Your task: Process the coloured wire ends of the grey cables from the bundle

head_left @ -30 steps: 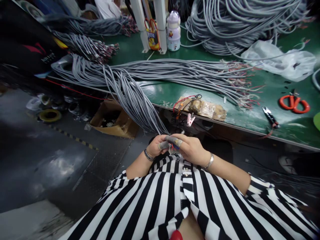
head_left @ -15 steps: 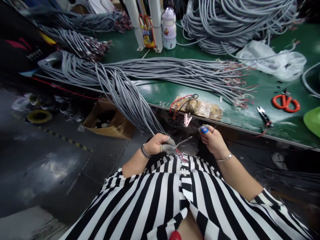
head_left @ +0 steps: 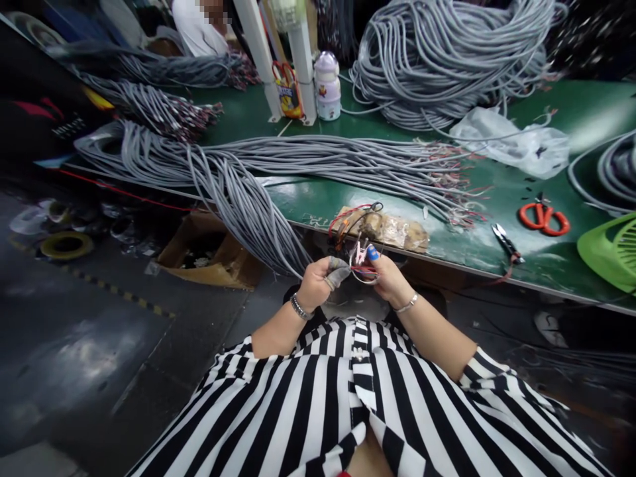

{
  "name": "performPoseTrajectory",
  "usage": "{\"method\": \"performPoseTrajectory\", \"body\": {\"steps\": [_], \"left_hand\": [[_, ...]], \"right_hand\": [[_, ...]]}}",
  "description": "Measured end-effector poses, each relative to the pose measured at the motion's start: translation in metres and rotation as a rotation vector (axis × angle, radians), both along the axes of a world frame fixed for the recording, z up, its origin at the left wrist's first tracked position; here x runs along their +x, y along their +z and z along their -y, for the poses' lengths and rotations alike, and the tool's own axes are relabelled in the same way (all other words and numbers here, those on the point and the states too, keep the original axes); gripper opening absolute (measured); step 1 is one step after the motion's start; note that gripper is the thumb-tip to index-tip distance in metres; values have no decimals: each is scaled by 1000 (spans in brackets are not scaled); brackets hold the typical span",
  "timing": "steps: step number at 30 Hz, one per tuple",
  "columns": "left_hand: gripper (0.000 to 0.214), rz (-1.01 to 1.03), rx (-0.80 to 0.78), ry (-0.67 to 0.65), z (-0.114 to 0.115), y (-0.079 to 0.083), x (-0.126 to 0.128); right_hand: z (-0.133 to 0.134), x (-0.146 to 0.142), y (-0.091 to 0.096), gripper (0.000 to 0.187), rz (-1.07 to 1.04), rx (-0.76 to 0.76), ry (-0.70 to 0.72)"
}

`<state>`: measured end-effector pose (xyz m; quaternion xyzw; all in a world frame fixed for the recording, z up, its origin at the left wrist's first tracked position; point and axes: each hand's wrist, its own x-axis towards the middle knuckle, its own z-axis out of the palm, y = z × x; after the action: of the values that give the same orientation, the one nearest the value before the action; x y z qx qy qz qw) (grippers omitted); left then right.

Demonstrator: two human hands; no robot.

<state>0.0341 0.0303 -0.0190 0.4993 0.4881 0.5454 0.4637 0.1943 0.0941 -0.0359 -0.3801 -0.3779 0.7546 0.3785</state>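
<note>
- Hands meet just below the table [head_left: 308, 195] edge. My left hand [head_left: 318, 283] is clenched around the base of the wires [head_left: 364, 270], and my fist hides what they come out of.
- My right hand [head_left: 391, 279] pinches the loop of thin red and white wires between its blue-taped thumb [head_left: 372, 253] and a fingertip.
- The wires sit between my two hands, just under the pink clip [head_left: 358, 252] and near the brown block [head_left: 397, 230] on the table edge.
- I judge the left grip should be firm and close to the wire base, so that any pull from the right ends at my fist.
- The grey bundle [head_left: 258, 212] hangs off the table right beside my left hand. Its weight could drag sideways, so a steady wrist helps.
- Fine strands call for fingertip work with the taped pads, not the whole hand.
- The clip's leads are close, so I should separate the strands slowly to avoid snagging them.
- Scissors [head_left: 544, 218] and cutters [head_left: 504, 242] lie well apart, to my right on the table.
</note>
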Motion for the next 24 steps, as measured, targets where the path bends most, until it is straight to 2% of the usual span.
{"method": "performPoseTrajectory", "body": {"steps": [2, 8, 14, 24], "left_hand": [[36, -3, -28, -5, -2, 0, 2], [37, -34, -45, -53, -7, -7, 4], [40, -43, -40, -103, -11, -9, 8], [39, -28, -72, -124, -5, -15, 6]], "right_hand": [[-2, -4, -2, 59, -55, -37, -23], [-8, -10, -2, 52, -240, -190, 26], [-10, -14, 0, 46, -327, -222, 1], [-8, -14, -11, 49, -380, -250, 1]]}}
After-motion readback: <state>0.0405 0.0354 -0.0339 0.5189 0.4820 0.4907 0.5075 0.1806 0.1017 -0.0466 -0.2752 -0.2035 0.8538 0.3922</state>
